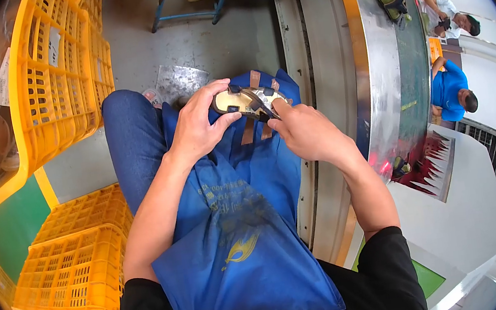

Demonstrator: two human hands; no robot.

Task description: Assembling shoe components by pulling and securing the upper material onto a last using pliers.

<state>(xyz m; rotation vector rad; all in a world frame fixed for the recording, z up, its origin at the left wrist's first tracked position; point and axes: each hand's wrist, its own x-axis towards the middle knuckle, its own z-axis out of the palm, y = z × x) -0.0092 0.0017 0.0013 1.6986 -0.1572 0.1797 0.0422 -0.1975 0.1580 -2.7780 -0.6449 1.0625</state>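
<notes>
Sole (240, 102) partly hidden by right hand (308, 129)

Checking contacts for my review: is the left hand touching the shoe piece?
Touching: the head view shows the left hand pinching the shoe piece between thumb and fingers.

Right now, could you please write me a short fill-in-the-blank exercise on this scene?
1. The left hand and right hand hold a strapped shoe piece over an apron coloured ____.
2. The plastic crates are on the picture's ____ side.
3. The person's short sleeves are coloured ____.

Missing words: blue; left; black.
</notes>
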